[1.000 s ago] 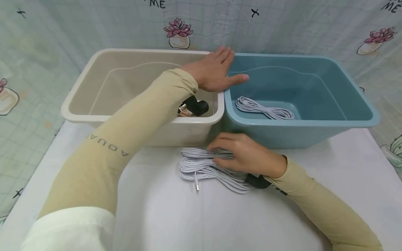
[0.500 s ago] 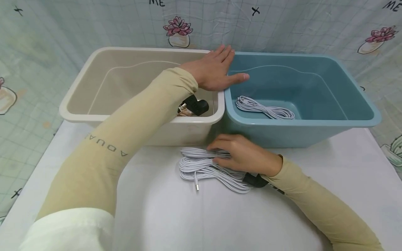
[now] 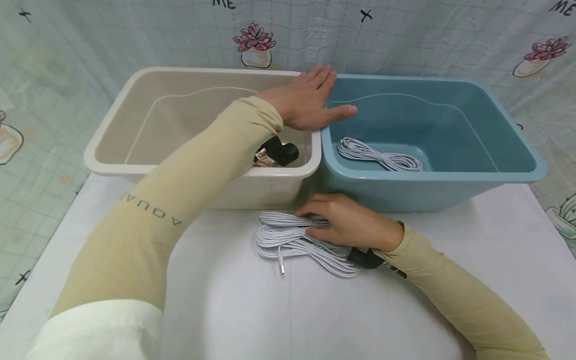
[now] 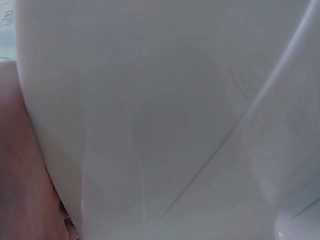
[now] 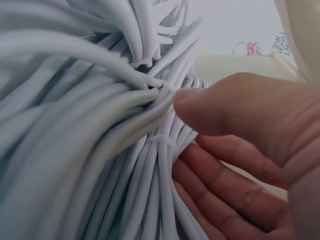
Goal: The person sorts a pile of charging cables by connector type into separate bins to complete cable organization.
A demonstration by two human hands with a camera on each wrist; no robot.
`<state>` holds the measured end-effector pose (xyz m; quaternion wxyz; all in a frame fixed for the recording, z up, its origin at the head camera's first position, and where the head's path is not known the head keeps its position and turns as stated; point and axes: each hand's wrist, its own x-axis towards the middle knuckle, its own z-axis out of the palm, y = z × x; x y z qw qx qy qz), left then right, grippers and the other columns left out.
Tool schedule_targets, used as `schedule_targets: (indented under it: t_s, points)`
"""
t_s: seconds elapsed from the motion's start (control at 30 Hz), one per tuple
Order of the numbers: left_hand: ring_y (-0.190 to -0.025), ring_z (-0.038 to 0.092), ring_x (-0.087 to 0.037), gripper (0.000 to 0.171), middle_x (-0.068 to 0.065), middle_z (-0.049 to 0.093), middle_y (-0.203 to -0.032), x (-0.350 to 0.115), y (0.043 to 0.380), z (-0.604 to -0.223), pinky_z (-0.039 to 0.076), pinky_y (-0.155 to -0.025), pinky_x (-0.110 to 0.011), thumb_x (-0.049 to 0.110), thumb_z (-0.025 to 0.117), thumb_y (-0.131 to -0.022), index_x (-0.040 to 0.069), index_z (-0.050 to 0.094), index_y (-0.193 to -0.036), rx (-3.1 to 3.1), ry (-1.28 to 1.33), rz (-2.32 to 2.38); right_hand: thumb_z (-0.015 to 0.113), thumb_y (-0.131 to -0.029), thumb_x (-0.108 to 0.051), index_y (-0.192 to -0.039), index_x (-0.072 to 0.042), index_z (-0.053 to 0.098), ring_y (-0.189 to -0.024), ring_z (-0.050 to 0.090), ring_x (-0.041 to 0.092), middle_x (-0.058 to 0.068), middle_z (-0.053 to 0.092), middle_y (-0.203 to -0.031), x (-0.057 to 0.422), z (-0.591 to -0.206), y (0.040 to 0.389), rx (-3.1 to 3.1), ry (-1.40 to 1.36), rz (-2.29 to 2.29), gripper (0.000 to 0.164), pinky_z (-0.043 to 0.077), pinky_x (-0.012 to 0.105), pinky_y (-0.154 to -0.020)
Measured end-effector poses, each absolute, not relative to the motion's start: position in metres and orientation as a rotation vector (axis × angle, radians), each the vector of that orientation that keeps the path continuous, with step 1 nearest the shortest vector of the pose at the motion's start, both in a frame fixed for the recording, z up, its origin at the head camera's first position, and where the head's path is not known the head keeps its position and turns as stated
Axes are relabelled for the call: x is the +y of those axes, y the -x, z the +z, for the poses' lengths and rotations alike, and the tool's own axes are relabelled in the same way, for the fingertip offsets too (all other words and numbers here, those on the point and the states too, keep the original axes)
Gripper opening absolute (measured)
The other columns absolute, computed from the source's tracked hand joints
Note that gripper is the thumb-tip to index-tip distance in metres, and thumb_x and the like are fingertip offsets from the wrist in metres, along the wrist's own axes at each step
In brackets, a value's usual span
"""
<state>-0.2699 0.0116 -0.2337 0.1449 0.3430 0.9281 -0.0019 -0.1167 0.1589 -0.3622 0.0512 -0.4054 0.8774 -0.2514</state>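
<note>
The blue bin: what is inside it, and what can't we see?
Inside the blue bin, a coiled white cable lies near the left end. Its front wall hides the nearest part of the floor, and the left hand covers part of the left rim.

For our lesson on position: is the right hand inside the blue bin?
No, the right hand grips coiled white cable on the table, outside the blue bin.
</note>
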Motion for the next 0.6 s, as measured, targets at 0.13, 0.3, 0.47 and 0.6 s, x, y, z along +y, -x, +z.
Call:
schedule_targets:
  t_s: [0.13,0.3,0.47,0.6]
  points:
    - [-0.162,-0.022,-0.028,0.096,-0.011,-0.023,-0.173,0.0122,0.2691,-0.2331,-0.008,-0.136,-0.045,0.073,0.017,-0.103,0.006,-0.017,-0.163,2.672,-0.975,-0.01,0.078,-0.091,-0.014,-0.125,-0.008,0.072,-0.105,0.071,0.016,0.004,0.074,-0.118,0.1588,-0.3621,0.1171,2.651,1.192,-0.742,0.036,0.061,0.036,-0.092]
    - [-0.162,-0.021,-0.028,0.096,-0.011,-0.022,-0.173,0.0118,0.269,-0.2338,-0.008,-0.136,-0.046,0.073,0.017,-0.103,0.006,-0.016,-0.164,2.677,-0.976,-0.002,0.076,-0.092,-0.015,-0.128,-0.007,0.07,-0.112,0.071,0.018,0.006,0.074,-0.124,0.1578,-0.3613,0.1172,2.632,1.148,-0.728,0.037,0.06,0.038,-0.096]
    - [-0.162,-0.021,-0.03,0.094,-0.012,-0.021,-0.173,0.0115,0.2688,-0.2344,-0.007,-0.136,-0.046,0.071,0.018,-0.104,0.006,-0.015,-0.164,2.682,-0.992,-0.003,0.07,-0.094,-0.01,-0.129,-0.005,0.069,-0.114,0.071,0.019,0.007,0.074,-0.126,0.1578,-0.3632,0.118,2.612,1.137,-0.73,0.035,0.06,0.039,-0.098]
    - [-0.162,-0.021,-0.03,0.094,-0.012,-0.021,-0.173,0.0123,0.2684,-0.2348,-0.007,-0.135,-0.046,0.07,0.017,-0.104,0.005,-0.015,-0.164,2.68,-0.999,-0.01,0.062,-0.095,-0.004,-0.129,-0.005,0.069,-0.113,0.072,0.019,0.007,0.075,-0.124,0.1584,-0.3649,0.1177,2.614,1.141,-0.728,0.035,0.06,0.039,-0.097]
